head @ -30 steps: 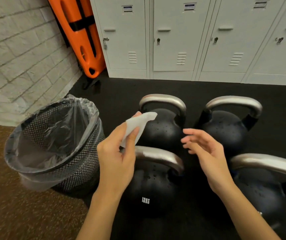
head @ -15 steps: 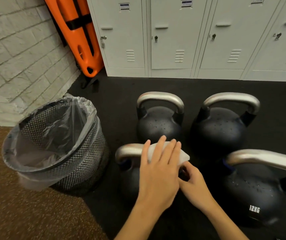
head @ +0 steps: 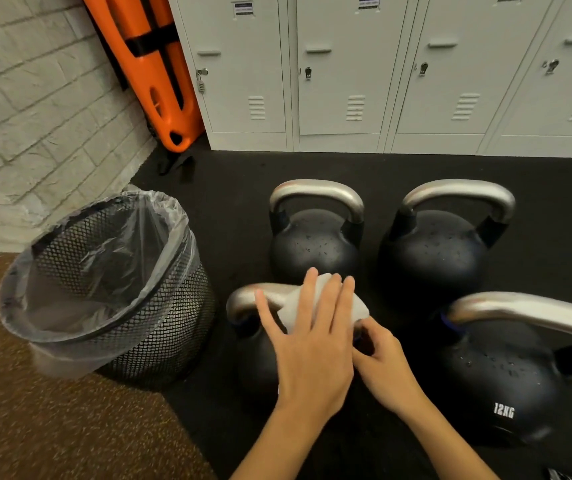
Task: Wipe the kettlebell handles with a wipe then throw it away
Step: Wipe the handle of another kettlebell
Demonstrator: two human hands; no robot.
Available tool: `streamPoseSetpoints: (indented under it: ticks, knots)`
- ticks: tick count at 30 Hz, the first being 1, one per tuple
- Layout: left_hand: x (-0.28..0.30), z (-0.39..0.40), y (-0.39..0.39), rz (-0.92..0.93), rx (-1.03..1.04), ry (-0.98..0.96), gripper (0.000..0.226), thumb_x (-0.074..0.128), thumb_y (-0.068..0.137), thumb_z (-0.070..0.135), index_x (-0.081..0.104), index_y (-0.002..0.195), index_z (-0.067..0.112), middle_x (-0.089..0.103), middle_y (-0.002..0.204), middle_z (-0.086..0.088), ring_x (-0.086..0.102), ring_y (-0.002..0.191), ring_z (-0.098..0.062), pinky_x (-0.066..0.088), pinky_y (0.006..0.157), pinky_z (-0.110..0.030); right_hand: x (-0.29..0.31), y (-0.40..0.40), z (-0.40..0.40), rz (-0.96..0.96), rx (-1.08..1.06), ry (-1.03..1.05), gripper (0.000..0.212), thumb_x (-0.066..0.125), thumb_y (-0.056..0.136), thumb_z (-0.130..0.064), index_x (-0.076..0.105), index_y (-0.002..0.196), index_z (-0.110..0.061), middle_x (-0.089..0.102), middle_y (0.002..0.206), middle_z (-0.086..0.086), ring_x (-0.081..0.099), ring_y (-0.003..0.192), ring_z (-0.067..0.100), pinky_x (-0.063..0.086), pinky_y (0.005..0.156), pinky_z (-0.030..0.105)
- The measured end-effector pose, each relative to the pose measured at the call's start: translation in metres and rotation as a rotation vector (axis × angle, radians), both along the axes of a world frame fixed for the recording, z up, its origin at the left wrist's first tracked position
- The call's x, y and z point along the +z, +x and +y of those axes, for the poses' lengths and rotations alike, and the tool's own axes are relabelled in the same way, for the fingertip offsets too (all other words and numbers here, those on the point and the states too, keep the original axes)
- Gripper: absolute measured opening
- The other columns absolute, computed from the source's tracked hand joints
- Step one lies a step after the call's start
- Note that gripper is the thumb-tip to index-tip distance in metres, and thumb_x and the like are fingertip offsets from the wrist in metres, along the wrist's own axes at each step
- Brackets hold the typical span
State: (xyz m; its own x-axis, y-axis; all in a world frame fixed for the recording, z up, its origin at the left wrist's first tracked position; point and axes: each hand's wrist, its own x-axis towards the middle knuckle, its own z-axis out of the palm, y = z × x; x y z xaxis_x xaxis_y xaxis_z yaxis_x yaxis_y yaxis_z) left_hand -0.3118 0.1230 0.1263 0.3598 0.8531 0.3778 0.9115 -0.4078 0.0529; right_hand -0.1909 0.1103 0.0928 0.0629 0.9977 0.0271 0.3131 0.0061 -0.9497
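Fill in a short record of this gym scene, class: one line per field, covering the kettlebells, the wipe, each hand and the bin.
kettlebells: four on the black floor
wipe: white, draped over the near-left handle
left hand: flat on the wipe
right hand: at the handle's right end
bin: mesh, clear liner, left of kettlebells

Bin (head: 160, 306) beside kettlebells (head: 314, 247), touching.

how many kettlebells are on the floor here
4. Far left, far right, near left under the hands and wipe, near right marked 12KG. More could sit outside the frame.
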Motion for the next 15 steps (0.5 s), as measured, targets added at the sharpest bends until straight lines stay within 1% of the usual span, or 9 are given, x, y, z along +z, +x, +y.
streamPoseSetpoints:
  ticks: [2,3,4,6,8,10,13,14,15]
  knots:
    - [-0.007,-0.001,-0.003,-0.009,-0.001,0.052,0.062,0.053,0.088,0.029,0.036,0.148,0.026,0.037,0.154,0.005,0.020,0.147,-0.023,0.004,0.105,-0.078,-0.001,0.002,0.000,0.007,0.018,0.001,0.022,0.068,0.088,-0.014,0.062,0.099,-0.032,0.068,0.091,-0.008,0.063,0.088,0.000,0.051,0.074,0.013]
    - [-0.011,-0.001,-0.007,-0.028,0.016,0.081,0.064,0.053,0.089,0.030,0.033,0.149,0.029,0.032,0.156,0.006,0.020,0.147,-0.022,0.005,0.104,-0.079,-0.002,0.003,0.000,0.023,0.035,0.009,0.022,0.068,0.088,-0.017,0.063,0.104,-0.031,0.069,0.094,-0.007,0.064,0.091,0.004,0.052,0.077,0.016]
    - [-0.015,-0.001,-0.012,-0.062,0.055,0.107,0.064,0.049,0.090,0.031,0.027,0.151,0.030,0.028,0.157,0.007,0.019,0.147,-0.021,0.005,0.103,-0.080,-0.002,0.004,0.000,0.041,0.046,0.015,0.023,0.068,0.088,-0.020,0.064,0.109,-0.029,0.070,0.098,-0.006,0.064,0.094,0.007,0.052,0.081,0.018]
    - [-0.023,0.001,-0.021,-0.178,0.178,0.131,0.062,0.037,0.094,0.032,0.017,0.153,0.031,0.024,0.158,0.007,0.020,0.147,-0.021,0.005,0.102,-0.080,-0.003,0.005,0.000,0.062,0.047,0.020,0.025,0.068,0.088,-0.024,0.064,0.112,-0.029,0.070,0.101,-0.010,0.064,0.097,0.007,0.050,0.084,0.017]
    - [-0.028,0.001,-0.022,-0.287,0.247,0.127,0.060,0.032,0.095,0.031,0.017,0.153,0.029,0.025,0.158,0.006,0.018,0.148,-0.024,0.004,0.103,-0.079,-0.003,0.003,0.001,0.064,0.035,0.024,0.025,0.068,0.088,-0.025,0.064,0.112,-0.031,0.069,0.102,-0.012,0.064,0.098,0.005,0.050,0.084,0.016]
    - [-0.033,-0.004,-0.012,-0.300,0.181,0.140,0.064,0.035,0.093,0.030,0.014,0.154,0.029,0.020,0.160,0.007,0.010,0.150,-0.023,0.003,0.104,-0.078,-0.006,0.002,0.001,0.060,0.019,0.032,0.026,0.069,0.087,-0.020,0.064,0.109,-0.034,0.070,0.101,-0.012,0.065,0.096,0.005,0.051,0.083,0.018]
    - [-0.046,-0.017,0.007,-0.193,0.015,0.166,0.072,0.041,0.090,0.028,0.009,0.154,0.027,0.002,0.163,0.011,0.000,0.151,-0.021,0.004,0.104,-0.077,-0.005,0.003,-0.001,0.076,0.021,0.010,0.042,0.068,0.087,-0.008,0.059,0.110,-0.041,0.071,0.101,-0.015,0.066,0.099,0.002,0.055,0.081,0.019]
    - [-0.053,-0.020,0.009,-0.180,0.002,0.166,0.074,0.042,0.089,0.028,0.008,0.154,0.027,-0.002,0.163,0.011,-0.001,0.151,-0.020,0.004,0.104,-0.075,-0.005,0.003,-0.001,0.084,0.034,0.004,0.043,0.068,0.087,-0.007,0.058,0.112,-0.041,0.070,0.103,-0.018,0.065,0.101,0.000,0.054,0.081,0.017]
    - [-0.059,-0.022,0.008,-0.190,0.016,0.162,0.075,0.042,0.089,0.028,0.006,0.154,0.028,-0.005,0.163,0.011,-0.003,0.151,-0.020,0.003,0.105,-0.075,-0.004,0.004,-0.001,0.084,0.046,0.007,0.041,0.068,0.087,-0.009,0.058,0.112,-0.040,0.070,0.104,-0.021,0.065,0.100,-0.001,0.054,0.080,0.015]
